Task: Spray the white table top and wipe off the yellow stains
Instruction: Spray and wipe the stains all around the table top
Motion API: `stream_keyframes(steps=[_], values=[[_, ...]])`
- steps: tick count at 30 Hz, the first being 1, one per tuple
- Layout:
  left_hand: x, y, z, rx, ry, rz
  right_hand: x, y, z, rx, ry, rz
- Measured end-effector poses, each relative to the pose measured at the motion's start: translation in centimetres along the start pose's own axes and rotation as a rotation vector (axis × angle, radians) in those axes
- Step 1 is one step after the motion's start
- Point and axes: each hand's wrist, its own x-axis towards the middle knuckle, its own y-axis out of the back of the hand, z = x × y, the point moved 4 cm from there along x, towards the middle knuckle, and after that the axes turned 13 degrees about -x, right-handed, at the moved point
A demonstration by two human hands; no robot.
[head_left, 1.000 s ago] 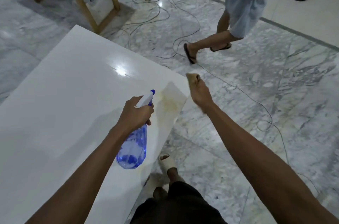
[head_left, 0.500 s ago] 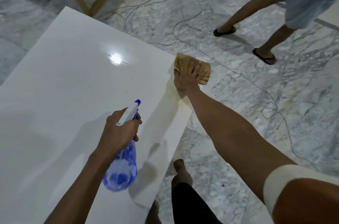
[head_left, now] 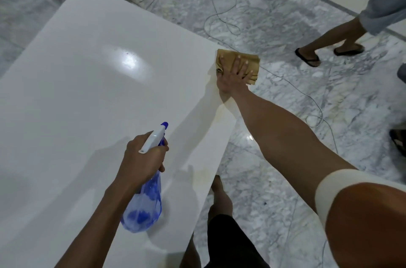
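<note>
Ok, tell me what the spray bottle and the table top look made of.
Spray bottle: translucent blue plastic, seemingly, with a white trigger head; liquid shows through. Table top: hard, glossy white surface, maybe laminate or painted board; it mirrors a lamp glare.

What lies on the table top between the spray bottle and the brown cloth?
In the head view, only white table top with faint yellow stains lies between spray bottle and cloth.

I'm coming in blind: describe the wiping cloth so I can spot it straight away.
Find the big white table top and follow its right-hand edge to the far corner. There the right hand presses flat, fingers spread, on a folded tan cloth that overhangs the edge. It is the only brown, soft thing on the table; the left hand holds a blue spray bottle.
</note>
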Motion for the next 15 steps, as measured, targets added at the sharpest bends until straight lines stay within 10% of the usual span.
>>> stream_keyframes(steps=[15], values=[[-2.4,2.8,-4.5,0.023,-0.021,-0.043,-6.5,-3.5,-2.4,-0.108,-0.082,-0.034]])
